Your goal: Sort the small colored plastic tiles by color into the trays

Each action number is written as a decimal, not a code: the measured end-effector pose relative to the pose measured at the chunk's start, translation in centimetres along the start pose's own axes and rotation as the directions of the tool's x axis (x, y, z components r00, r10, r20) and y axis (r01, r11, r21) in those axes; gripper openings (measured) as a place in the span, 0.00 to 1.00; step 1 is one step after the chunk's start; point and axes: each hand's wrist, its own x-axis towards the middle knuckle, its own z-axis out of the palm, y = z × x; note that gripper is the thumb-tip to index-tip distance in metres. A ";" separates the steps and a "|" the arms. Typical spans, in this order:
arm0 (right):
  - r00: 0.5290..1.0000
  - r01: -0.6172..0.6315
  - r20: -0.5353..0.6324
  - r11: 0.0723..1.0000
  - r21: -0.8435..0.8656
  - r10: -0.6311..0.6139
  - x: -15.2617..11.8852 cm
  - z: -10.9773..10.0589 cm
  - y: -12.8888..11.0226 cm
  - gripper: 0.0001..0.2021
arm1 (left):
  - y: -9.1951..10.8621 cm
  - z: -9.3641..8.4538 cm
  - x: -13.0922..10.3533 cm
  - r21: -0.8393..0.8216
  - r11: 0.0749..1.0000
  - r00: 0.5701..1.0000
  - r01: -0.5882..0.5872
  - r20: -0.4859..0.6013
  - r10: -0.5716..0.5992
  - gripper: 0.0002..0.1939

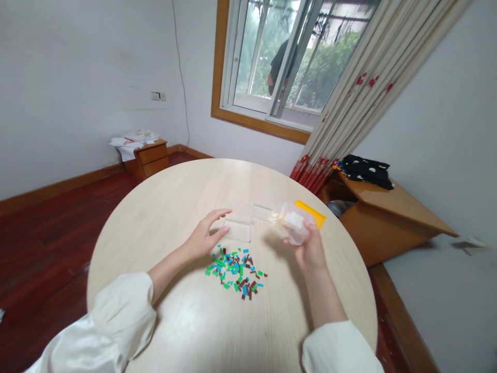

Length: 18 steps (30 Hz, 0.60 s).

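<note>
My right hand [310, 251] grips a clear plastic box [294, 224] above the table, tilted and blurred by motion. Whitish and pale yellow bits show in or at the box, too smeared to name. My left hand [205, 235] is open, thumb and fingers apart, at the left side of a clear, shallow plastic case [237, 230]; whether it touches the case I cannot tell. A second clear plastic piece [262, 212] lies just beyond, left of the held box. Nearer to me is a loose pile of small green, blue and brown building bricks [235, 269].
A flat yellow object [311, 213] lies behind my right hand. The round pale wooden table [186, 331] carries all this. Beyond it stand a small drawer cabinet [153, 155] with papers, a tilted wooden cabinet [388, 207] with dark cloth, a curtain [361, 88] and a window.
</note>
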 end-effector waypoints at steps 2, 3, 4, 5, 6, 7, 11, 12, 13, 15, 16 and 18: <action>0.952 0.135 -0.265 0.988 -0.079 -0.151 1.7 -3.3 -1.0 0.18 | -1.3 0.0 0.2 0.079 0.997 1.000 0.015 -0.018 -0.014 0.17; 0.886 0.159 -0.414 0.976 -0.152 -0.209 2.4 -5.0 -1.2 0.17 | -2.0 0.1 0.2 0.122 0.992 1.000 0.006 -0.009 -0.005 0.16; 0.815 0.135 -0.528 0.965 -0.226 -0.238 3.0 -6.8 -1.3 0.17 | -2.7 0.2 0.3 0.165 0.986 1.000 -0.006 0.004 0.005 0.16; 0.765 0.084 -0.595 0.954 -0.288 -0.247 3.6 -8.5 -1.1 0.17 | -3.4 0.3 0.3 0.206 0.978 1.000 -0.015 0.030 0.009 0.15; 0.714 0.023 -0.654 0.942 -0.335 -0.251 4.1 -10.0 -0.9 0.15 | -4.0 0.5 0.2 0.245 0.969 0.998 -0.023 0.055 0.010 0.15; 0.646 -0.030 -0.714 0.925 -0.379 -0.272 4.4 -11.4 -0.6 0.13 | -4.4 0.6 0.2 0.277 0.960 0.997 -0.028 0.077 0.007 0.14; 0.662 -0.204 -0.674 0.786 -0.583 -0.329 5.2 -14.9 0.5 0.09 | -5.3 0.8 0.0 0.347 0.937 0.991 -0.044 0.135 -0.004 0.11; 0.691 -0.284 -0.660 0.729 -0.623 -0.295 5.3 -15.3 0.5 0.10 | -5.4 0.7 0.0 0.354 0.934 0.990 -0.046 0.142 -0.005 0.10; 0.708 -0.370 -0.659 0.662 -0.652 -0.254 5.4 -15.5 0.5 0.13 | -5.4 0.7 0.0 0.361 0.931 0.989 -0.046 0.145 -0.007 0.10; 0.700 -0.516 -0.689 0.533 -0.670 -0.188 5.5 -15.7 0.4 0.19 | -5.3 0.6 0.0 0.372 0.927 0.989 -0.041 0.145 -0.015 0.09; 0.687 -0.567 -0.707 0.485 -0.666 -0.169 5.5 -15.7 0.3 0.21 | -5.3 0.6 0.0 0.376 0.926 0.989 -0.036 0.145 -0.021 0.08; 0.664 -0.614 -0.730 0.439 -0.656 -0.162 5.5 -15.6 0.1 0.22 | -5.2 0.5 0.0 0.380 0.925 0.990 -0.023 0.141 -0.033 0.07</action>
